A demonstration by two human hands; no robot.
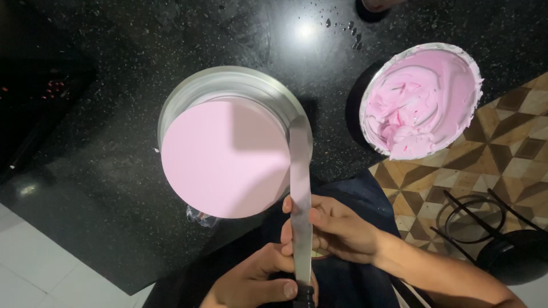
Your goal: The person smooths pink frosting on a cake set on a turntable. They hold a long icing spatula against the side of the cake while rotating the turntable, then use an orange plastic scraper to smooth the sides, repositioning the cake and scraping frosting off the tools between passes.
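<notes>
Gripping the long metal spatula [301, 188] with both hands: left hand [251, 282] clenched round the dark handle at the bottom edge, right hand [331, 228] pinching the blade partway up, fingers wrapped over it. Blade runs up from the hands and its tip lies against the right side of the pink frosted cake [225, 157], touching the edge.

Cake sits on a silver round stand [228, 80] on the black speckled counter [114, 171]; top reads flat and even. Well apart to the right, a bowl of pink frosting [421, 100] near the counter edge, churned and streaky.

Step in hand, as I read it: smoothing the cake's side — top looks done. Next move calls for keeping the blade upright and steady against the side while the stand turns, light pressure so the top rim doesn't get gouged.

Hard to make out:
- cake's side wall — hidden from this overhead angle, can't judge its finish
- handle end and left wrist cut off at the frame bottom
- small clear scrap under the stand's near edge, unclear what
- dark wire rack [474, 217] on the patterned floor, partly cut off
</notes>
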